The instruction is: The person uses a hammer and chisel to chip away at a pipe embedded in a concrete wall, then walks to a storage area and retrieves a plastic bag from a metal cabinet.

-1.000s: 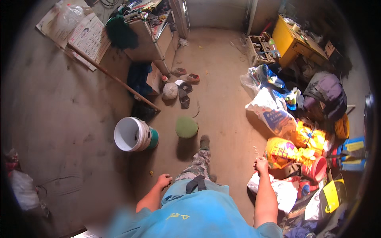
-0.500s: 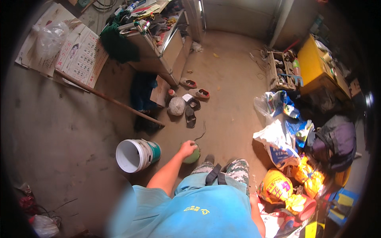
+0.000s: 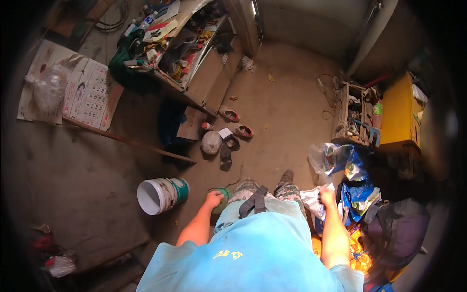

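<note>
Beside my left leg, my left hand is closed at the edge of a round green thing with a thin dark cord or stem trailing from it. Its exact kind cannot be made out. Over on the right, my right hand grips the top of a white plastic sack, with its fingers curled into the material. A white bucket with a green band lies tipped on its side left of my left hand.
Ahead lie a pair of shoes, a knotted plastic bag and a dark strap. A wooden stick slants at left. Blue bags, a dark backpack, a wooden crate and a yellow cabinet line the right side.
My right arm has come up from low at the right, and its hand now grips the white sack. My left hand stays at the green thing. My right foot has stepped forward.
</note>
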The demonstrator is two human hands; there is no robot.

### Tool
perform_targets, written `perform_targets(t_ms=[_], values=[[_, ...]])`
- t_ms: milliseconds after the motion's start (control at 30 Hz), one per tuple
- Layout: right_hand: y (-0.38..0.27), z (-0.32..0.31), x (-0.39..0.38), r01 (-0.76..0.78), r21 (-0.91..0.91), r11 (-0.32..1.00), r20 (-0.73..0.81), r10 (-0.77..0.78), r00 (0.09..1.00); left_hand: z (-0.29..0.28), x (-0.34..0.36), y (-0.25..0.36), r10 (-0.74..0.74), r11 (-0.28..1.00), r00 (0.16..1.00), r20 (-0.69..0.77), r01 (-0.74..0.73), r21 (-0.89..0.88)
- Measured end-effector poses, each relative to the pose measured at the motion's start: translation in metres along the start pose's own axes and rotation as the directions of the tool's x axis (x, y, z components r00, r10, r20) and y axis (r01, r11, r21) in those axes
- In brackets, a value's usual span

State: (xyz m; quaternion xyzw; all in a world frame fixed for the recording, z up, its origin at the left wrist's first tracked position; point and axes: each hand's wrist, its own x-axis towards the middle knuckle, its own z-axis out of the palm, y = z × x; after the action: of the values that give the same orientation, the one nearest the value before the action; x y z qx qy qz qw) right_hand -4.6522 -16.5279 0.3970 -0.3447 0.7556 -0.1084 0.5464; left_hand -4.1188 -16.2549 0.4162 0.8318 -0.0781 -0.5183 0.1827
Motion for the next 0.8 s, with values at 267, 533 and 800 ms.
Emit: perform_targets(t_ms=[267, 533, 800], values=[[-0.214, -0.016, 0.127, 0.125, 0.034, 0.992, 0.033, -0.126, 0.992, 0.038, 0.02, 0.119, -0.033, 0.999, 0.997, -0.072, 0.034, 0.005], [-0.204, 0.028, 0.192, -0.074, -0.141, 0.987, 0.132, 0.092, 0.987, 0.028, 0.193, 0.273, 0.1, 0.991, 0.995, 0.009, -0.101, 0.083], [-0.211, 0.001, 0.266, -0.081, -0.355, 0.932, 0.081, 0.117, 0.99, -0.033, 0.307, 0.582, 0.434, 0.886, 0.896, -0.095, -0.406, 0.225]])
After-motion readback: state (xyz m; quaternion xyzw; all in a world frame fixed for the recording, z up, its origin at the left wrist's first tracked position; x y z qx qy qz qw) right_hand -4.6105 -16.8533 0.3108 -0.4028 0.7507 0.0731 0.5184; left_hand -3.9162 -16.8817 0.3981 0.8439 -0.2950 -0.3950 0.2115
